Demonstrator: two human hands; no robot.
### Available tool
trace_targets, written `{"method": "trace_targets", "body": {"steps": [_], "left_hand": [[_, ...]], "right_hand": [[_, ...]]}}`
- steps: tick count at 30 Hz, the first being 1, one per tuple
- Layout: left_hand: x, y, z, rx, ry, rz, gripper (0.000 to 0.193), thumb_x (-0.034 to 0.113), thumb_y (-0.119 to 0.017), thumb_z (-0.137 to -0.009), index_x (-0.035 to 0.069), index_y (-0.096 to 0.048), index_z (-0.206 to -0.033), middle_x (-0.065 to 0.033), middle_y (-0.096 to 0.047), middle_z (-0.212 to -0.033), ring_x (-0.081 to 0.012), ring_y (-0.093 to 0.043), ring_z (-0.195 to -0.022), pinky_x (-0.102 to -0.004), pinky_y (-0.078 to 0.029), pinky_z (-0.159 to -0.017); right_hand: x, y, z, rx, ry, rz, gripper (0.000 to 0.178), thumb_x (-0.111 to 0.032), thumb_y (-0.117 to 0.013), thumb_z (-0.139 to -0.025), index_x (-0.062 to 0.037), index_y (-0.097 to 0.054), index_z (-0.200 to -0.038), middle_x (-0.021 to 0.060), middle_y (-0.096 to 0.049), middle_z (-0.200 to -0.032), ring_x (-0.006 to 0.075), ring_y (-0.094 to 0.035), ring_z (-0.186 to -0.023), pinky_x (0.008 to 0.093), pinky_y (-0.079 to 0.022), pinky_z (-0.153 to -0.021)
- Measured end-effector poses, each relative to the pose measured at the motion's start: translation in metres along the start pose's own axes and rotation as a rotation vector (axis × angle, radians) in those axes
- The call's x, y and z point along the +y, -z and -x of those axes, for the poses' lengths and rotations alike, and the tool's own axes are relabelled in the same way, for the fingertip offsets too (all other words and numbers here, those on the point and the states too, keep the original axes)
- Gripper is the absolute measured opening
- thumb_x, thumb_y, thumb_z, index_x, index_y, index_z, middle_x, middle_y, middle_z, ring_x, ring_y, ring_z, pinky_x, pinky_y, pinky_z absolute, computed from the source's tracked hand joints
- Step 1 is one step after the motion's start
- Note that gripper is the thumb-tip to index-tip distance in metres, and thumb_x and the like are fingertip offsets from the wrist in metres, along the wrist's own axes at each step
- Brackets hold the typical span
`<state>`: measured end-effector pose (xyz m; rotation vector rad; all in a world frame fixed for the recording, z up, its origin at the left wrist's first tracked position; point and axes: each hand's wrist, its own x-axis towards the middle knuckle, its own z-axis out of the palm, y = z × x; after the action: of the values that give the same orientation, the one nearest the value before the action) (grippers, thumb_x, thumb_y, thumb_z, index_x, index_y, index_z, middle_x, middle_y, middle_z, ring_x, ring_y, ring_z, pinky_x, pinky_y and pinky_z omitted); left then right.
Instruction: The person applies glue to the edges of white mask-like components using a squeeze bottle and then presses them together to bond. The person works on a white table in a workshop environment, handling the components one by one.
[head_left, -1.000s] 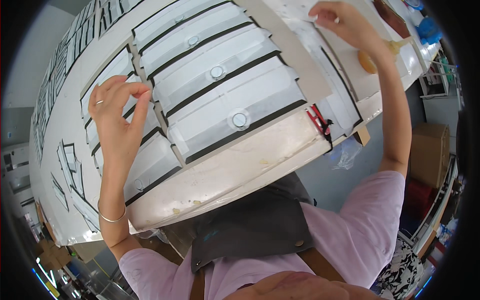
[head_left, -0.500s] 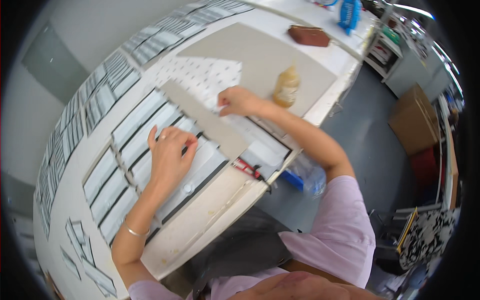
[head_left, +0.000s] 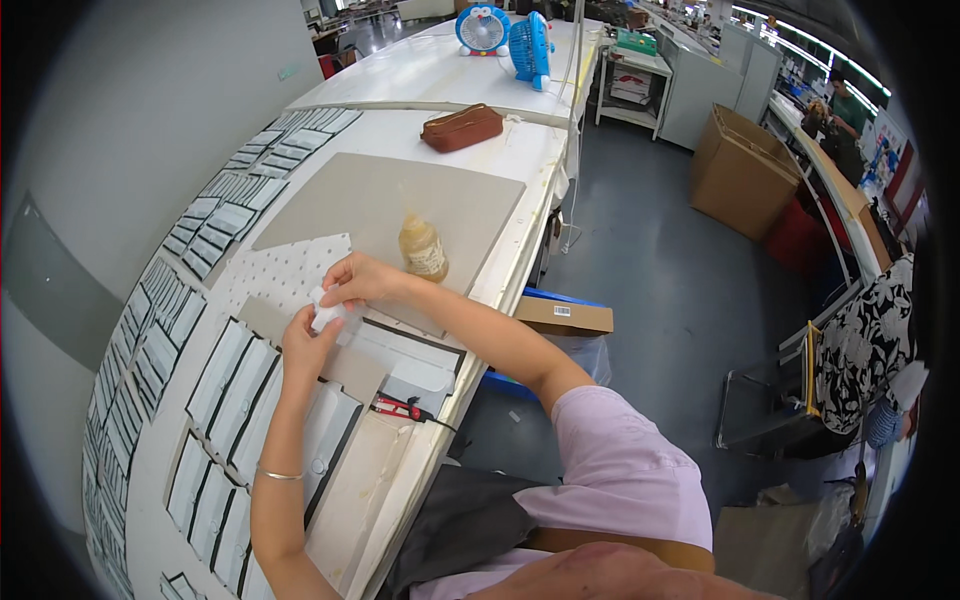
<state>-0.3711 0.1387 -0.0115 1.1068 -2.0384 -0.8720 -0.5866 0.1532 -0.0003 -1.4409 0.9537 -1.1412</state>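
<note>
A long white table (head_left: 385, 130) fills the left, with grey floor (head_left: 640, 300) and a cardboard box (head_left: 745, 170) to the right. A bottle (head_left: 423, 250) of yellowish stuff (partly filled, perhaps) stands just beyond the right hand (head_left: 365, 278), which, like the left hand (head_left: 308, 345), pinches a white piece (head_left: 325, 314) above the table, fingertips nearly together.
</note>
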Motion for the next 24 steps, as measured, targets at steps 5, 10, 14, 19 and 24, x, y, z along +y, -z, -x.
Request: {"method": "trace_targets", "body": {"steps": [5, 10, 14, 19, 24], "left_hand": [[0.015, -0.007, -0.012, -0.091, 0.138, 0.222, 0.025, 0.023, -0.075, -0.092, -0.001, -0.074, -0.097, -0.0056, -0.074, -0.083, -0.0086, -0.064, -0.068, -0.0244, -0.044, -0.056], [0.024, -0.004, -0.011, -0.092, 0.173, 0.268, 0.023, 0.023, -0.072, -0.095, 0.000, -0.074, -0.098, -0.0060, -0.074, -0.084, -0.0081, -0.066, -0.070, -0.0218, -0.045, -0.056], [0.021, -0.004, -0.015, -0.084, 0.246, 0.356, 0.024, 0.022, -0.070, -0.097, 0.000, -0.072, -0.106, -0.0061, -0.075, -0.090, -0.0087, -0.068, -0.076, -0.0210, -0.048, -0.058], [0.018, -0.008, -0.025, -0.070, 0.277, 0.444, 0.025, 0.020, -0.071, -0.097, 0.001, -0.070, -0.113, -0.0069, -0.075, -0.094, -0.0103, -0.071, -0.082, -0.0204, -0.048, -0.059], [0.015, -0.020, -0.030, -0.002, 0.251, 0.387, 0.022, 0.016, -0.071, -0.095, 0.000, -0.069, -0.110, -0.0086, -0.076, -0.090, -0.0146, -0.074, -0.079, -0.0237, -0.051, -0.059]], "right_hand": [[0.010, 0.006, -0.003, -0.029, -0.005, -0.060, 0.018, -0.018, -0.085, -0.085, -0.0063, -0.073, -0.092, 0.0011, -0.069, -0.073, 0.0061, -0.062, -0.062, 0.0221, -0.044, -0.051], [0.013, 0.004, -0.003, 0.035, 0.061, -0.157, 0.014, -0.011, -0.081, -0.086, -0.0025, -0.072, -0.092, 0.0034, -0.069, -0.074, 0.0088, -0.066, -0.064, 0.0236, -0.049, -0.052], [0.012, 0.009, -0.002, 0.093, 0.071, -0.057, 0.010, -0.007, -0.077, -0.089, -0.0005, -0.071, -0.092, 0.0043, -0.070, -0.075, 0.0102, -0.068, -0.064, 0.0244, -0.052, -0.052], [0.008, 0.013, -0.001, 0.182, 0.058, -0.008, 0.009, -0.009, -0.075, -0.092, -0.0002, -0.072, -0.094, 0.0046, -0.071, -0.078, 0.0102, -0.067, -0.063, 0.0240, -0.051, -0.053], [-0.004, 0.010, 0.004, 0.359, 0.088, 0.108, 0.011, -0.011, -0.074, -0.093, 0.0003, -0.072, -0.094, 0.0041, -0.071, -0.079, 0.0097, -0.066, -0.063, 0.0242, -0.050, -0.054]]}}
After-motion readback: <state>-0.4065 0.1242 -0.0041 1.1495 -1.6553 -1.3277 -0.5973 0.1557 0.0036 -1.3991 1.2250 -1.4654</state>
